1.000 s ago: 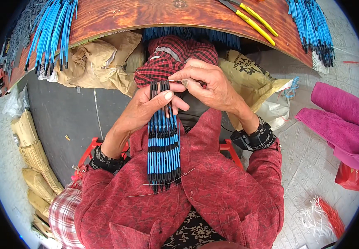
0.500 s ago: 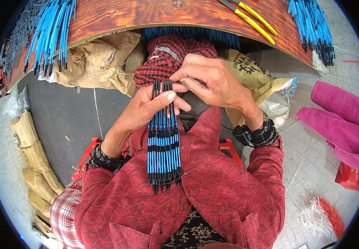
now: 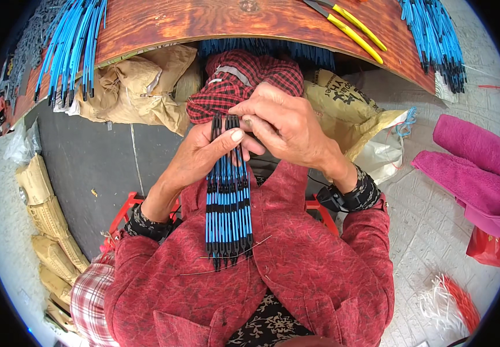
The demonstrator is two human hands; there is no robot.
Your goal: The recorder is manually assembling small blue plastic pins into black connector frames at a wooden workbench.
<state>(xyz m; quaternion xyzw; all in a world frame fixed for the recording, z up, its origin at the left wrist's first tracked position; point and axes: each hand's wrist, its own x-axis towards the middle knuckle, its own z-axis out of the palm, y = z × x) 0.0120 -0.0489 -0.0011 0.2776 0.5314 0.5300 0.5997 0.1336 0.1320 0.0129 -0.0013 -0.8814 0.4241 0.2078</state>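
Observation:
My left hand (image 3: 212,144) grips the upper end of a bundle of thin blue and black rods (image 3: 228,217), its thumb pressed across them. The rods hang side by side down over my red jacket, with black bands across the blue. Their black looped tips stick up above my left thumb. At those tips my right hand (image 3: 281,124) is closed in a pinch, thumb against forefinger; what lies between them is too small to make out. Thin wires (image 3: 198,272) stick out sideways near the bundle's lower end.
Ahead is a wooden table (image 3: 203,23) with yellow-handled pliers (image 3: 357,34) and blue rods hanging at its left (image 3: 76,52) and right (image 3: 432,43). Brown paper sacks (image 3: 140,87) sit beneath it. Pink towels (image 3: 469,168) lie at right, above red and white strands (image 3: 452,303).
My right hand has moved slightly left and down, closer to the rod tips, and its forearm has shifted with it. My left hand and the bundle stay nearly the same.

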